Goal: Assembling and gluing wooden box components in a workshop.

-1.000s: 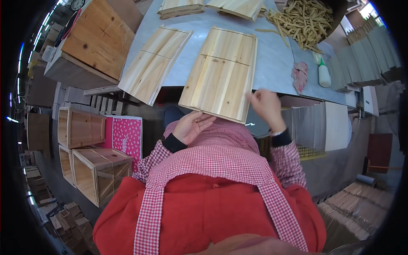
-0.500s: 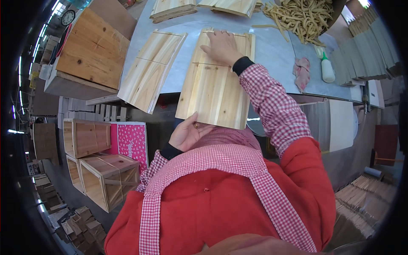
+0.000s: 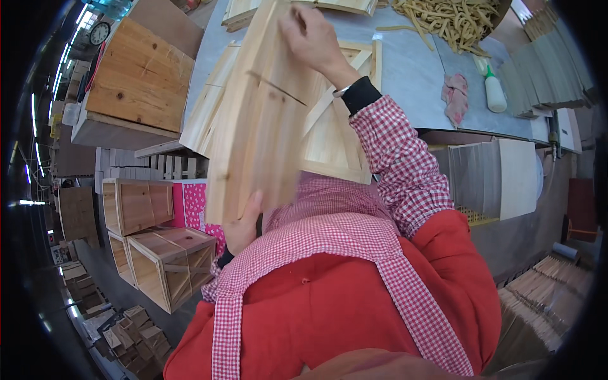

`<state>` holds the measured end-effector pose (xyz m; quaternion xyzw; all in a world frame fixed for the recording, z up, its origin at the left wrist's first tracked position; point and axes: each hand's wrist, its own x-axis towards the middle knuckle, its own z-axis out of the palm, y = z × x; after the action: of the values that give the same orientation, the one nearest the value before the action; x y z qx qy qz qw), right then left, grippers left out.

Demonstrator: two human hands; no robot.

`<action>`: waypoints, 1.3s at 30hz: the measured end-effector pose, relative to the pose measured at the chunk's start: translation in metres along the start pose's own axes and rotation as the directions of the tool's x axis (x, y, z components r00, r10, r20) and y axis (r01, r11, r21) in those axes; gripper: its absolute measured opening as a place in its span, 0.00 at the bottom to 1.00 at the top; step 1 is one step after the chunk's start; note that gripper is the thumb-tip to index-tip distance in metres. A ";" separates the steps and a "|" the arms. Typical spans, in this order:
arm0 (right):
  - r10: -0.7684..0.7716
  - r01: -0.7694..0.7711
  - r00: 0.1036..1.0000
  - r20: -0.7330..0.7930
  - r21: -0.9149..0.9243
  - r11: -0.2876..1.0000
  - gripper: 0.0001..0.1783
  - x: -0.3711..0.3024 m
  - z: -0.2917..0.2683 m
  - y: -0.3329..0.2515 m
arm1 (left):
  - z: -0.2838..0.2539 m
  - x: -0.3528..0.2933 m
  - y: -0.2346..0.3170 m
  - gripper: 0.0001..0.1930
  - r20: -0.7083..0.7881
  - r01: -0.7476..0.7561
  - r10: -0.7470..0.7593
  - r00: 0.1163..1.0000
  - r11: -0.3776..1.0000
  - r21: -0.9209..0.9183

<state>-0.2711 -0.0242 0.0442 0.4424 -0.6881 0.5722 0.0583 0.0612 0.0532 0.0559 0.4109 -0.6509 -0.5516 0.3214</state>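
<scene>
I hold a pale wooden panel (image 3: 256, 126) with a dark line across it, lifted and tilted on its side and slightly blurred. My right hand (image 3: 310, 41) grips its far end, the fingers curled over the edge. At the near corner my left hand (image 3: 242, 227) has its thumb on the wood; its other fingers are hidden behind. Beneath and to the right lies a framed panel (image 3: 335, 142) with a diagonal brace, on the grey-blue table (image 3: 411, 82) and reaching over its front edge. Another grooved panel (image 3: 204, 104) lies on the left, partly covered by the lifted one.
Farther back are stacked panels (image 3: 345, 5) and a heap of tan strips (image 3: 446, 22). A pink cloth (image 3: 455, 98) and a white bottle with a green tip (image 3: 495, 95) lie at right. A wooden box (image 3: 139, 76) stands left; open crates (image 3: 168, 253) sit below.
The grooved panel has been raised off the framed panel and turned to the left, exposing the diagonal brace. Both hands moved left with it, and the left hand closed on its near corner.
</scene>
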 end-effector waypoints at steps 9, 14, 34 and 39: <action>0.144 -0.139 0.964 -0.222 0.037 0.990 0.14 -0.070 -0.084 0.084 | 0.064 0.056 -0.023 0.25 0.539 -0.775 0.621 0.570 0.188 0.603; 0.496 -0.480 0.830 -0.254 0.126 0.868 0.12 -0.170 -0.140 0.093 | 0.083 0.049 -0.042 0.27 0.769 -0.845 0.371 0.521 0.099 0.525; 0.175 -0.174 0.984 -0.024 0.052 0.983 0.16 -0.139 -0.129 -0.008 | 0.080 0.054 -0.062 0.29 0.400 0.401 -0.124 0.908 0.534 -0.744; -0.051 0.028 0.998 -0.029 -0.525 0.850 0.19 -0.090 -0.115 0.085 | 0.092 0.055 -0.093 0.31 0.515 0.596 -0.309 0.799 0.307 -0.742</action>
<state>-0.3232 0.1178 -0.0322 0.4118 -0.8075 0.3705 0.2026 -0.0269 0.0411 -0.0545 0.2698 -0.1617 -0.9233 0.2202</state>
